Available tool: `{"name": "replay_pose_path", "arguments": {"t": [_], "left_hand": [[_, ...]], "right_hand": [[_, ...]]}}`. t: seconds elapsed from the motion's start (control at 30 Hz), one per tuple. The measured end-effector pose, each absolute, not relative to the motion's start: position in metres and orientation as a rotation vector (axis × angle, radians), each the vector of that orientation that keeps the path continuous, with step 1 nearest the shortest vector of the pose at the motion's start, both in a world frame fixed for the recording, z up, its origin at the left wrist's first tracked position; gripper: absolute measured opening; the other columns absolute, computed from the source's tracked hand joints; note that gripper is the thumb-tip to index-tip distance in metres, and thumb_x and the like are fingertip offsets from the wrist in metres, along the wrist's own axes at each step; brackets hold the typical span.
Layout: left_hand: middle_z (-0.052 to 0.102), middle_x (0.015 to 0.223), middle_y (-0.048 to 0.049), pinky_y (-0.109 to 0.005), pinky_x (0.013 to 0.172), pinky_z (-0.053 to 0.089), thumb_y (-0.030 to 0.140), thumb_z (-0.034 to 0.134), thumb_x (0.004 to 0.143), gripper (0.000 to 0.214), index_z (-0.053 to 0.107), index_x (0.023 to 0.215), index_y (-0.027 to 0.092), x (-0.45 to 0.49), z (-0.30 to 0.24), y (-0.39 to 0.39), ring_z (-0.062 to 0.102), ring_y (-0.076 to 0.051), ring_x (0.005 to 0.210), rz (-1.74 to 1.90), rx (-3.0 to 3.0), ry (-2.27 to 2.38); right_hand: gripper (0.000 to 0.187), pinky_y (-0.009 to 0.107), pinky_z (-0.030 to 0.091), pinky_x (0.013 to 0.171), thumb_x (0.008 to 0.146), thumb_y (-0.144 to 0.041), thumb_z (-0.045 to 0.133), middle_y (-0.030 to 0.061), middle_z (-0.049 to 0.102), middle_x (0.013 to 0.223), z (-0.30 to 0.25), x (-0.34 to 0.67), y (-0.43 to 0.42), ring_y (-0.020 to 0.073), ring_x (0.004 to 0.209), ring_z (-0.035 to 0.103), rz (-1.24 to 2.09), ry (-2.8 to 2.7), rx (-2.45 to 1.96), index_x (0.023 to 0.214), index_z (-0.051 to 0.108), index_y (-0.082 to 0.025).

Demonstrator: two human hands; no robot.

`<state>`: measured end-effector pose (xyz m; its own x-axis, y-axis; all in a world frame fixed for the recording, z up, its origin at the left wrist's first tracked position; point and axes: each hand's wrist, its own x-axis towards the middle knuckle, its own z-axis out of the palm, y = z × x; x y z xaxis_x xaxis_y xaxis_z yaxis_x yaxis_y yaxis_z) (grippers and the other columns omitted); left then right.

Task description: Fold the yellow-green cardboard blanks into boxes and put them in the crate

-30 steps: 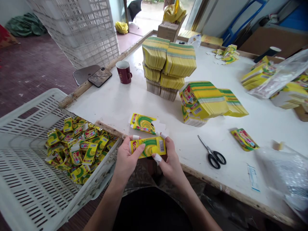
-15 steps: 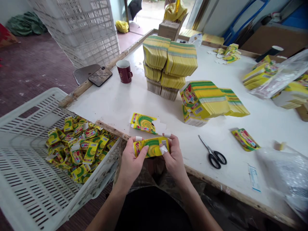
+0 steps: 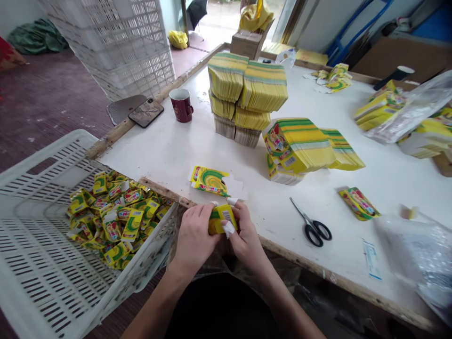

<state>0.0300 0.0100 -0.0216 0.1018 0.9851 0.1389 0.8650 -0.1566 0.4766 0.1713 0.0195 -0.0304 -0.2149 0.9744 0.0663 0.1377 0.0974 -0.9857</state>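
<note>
Between my hands, at the near table edge, is a small yellow and green printed carton [image 3: 222,217]. My left hand [image 3: 197,228] is wrapped over the carton's left end and hides it. Gripping the right end, near the barcode, is my right hand [image 3: 247,233], with white tape on its thumb and a fingertip. White tape also shows on a left fingertip. Just beyond my hands, a flattened carton [image 3: 210,180] lies on the white table [image 3: 155,153] with its white flaps spread to the right.
At left, a white plastic crate [image 3: 38,263] holds many small cartons. Black-handled scissors [image 3: 312,226], a single carton [image 3: 359,203] and clear plastic bags [image 3: 420,254] lie at right. Stacked flat cartons [image 3: 300,146], a maroon mug [image 3: 181,107] and a phone [image 3: 146,113] stand or lie farther back.
My left hand has turned over the carton's left end and closed around it, covering more of the carton. My right hand has shifted slightly left, still gripping it.
</note>
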Motion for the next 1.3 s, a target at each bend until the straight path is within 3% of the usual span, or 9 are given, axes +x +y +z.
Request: {"name": "replay_pose_path", "arguments": {"t": [0.1, 0.27, 0.57, 0.83, 1.3], "left_hand": [[0.065, 0.102, -0.0111, -0.042, 0.083, 0.046, 0.033, 0.070, 0.071, 0.046, 0.053, 0.111, 0.017, 0.029, -0.023, 0.011, 0.060, -0.030, 0.096, 0.636, 2.100, 1.850], [0.066, 0.096, -0.0117, -0.040, 0.075, 0.044, 0.033, 0.064, 0.076, 0.036, 0.054, 0.107, 0.016, 0.037, -0.020, 0.009, 0.062, -0.029, 0.088, 0.672, 2.174, 1.915], [0.065, 0.102, -0.0104, -0.043, 0.087, 0.040, 0.018, 0.059, 0.078, 0.036, 0.050, 0.112, 0.014, 0.039, -0.020, 0.009, 0.061, -0.027, 0.095, 0.604, 2.146, 1.845], [0.067, 0.099, -0.0096, -0.039, 0.080, 0.046, 0.023, 0.060, 0.076, 0.032, 0.053, 0.107, 0.015, 0.036, -0.021, 0.011, 0.062, -0.025, 0.090, 0.727, 2.073, 1.811], [0.068, 0.098, -0.0103, -0.039, 0.078, 0.050, 0.033, 0.070, 0.071, 0.040, 0.055, 0.105, 0.015, 0.039, -0.020, 0.011, 0.064, -0.026, 0.090, 0.768, 2.016, 1.841]], "right_hand": [[0.040, 0.032, 0.053, 0.082, 0.092, -0.026, 0.047, 0.0090, 0.065, 0.108, -0.026, 0.173, 0.020, 0.0192, 0.092, 0.064, 1.323, -1.513, -1.125, 0.130, 0.037, -0.020], [0.033, 0.032, 0.053, 0.076, 0.092, -0.026, 0.045, 0.0098, 0.065, 0.102, -0.022, 0.171, 0.020, 0.0203, 0.085, 0.064, 1.094, -1.624, -1.246, 0.123, 0.045, -0.016], [0.034, 0.037, 0.050, 0.084, 0.091, -0.025, 0.044, 0.0144, 0.063, 0.113, -0.026, 0.164, 0.018, 0.0228, 0.095, 0.062, 1.070, -1.676, -1.286, 0.123, 0.045, -0.013], [0.039, 0.032, 0.050, 0.086, 0.092, -0.033, 0.046, 0.0105, 0.063, 0.110, -0.022, 0.169, 0.020, 0.0213, 0.099, 0.061, 1.235, -1.607, -1.174, 0.126, 0.044, -0.014], [0.039, 0.035, 0.044, 0.100, 0.096, -0.034, 0.040, 0.0097, 0.060, 0.126, -0.033, 0.171, 0.017, 0.0223, 0.117, 0.056, 1.253, -1.539, -1.150, 0.131, 0.049, -0.020]]}}
